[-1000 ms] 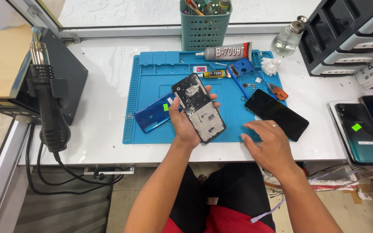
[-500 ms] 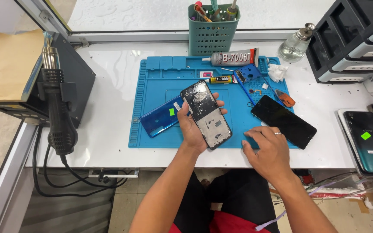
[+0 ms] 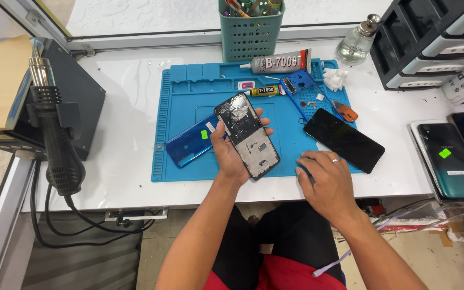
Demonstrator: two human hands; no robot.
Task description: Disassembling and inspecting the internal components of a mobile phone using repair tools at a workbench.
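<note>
Left hand (image 3: 231, 153) grasps opened phone frame (image 3: 247, 134) mid-frame; right hand (image 3: 326, 180) released, flat on blue mat (image 3: 189, 102) lower right, beside black screen (image 3: 345, 140).

On your white table (image 3: 130, 177) lies a blue silicone work mat (image 3: 189, 86). At its far edge you have a green plastic tool basket (image 3: 251, 32), a big grey glue tube (image 3: 277, 63) and a small one (image 3: 264, 90). A clear glass bottle (image 3: 354, 45) stands right of them. The black hot-air gun (image 3: 55, 139) hangs at the left, and the dark drawer cabinet (image 3: 430, 37) is far right.
</note>
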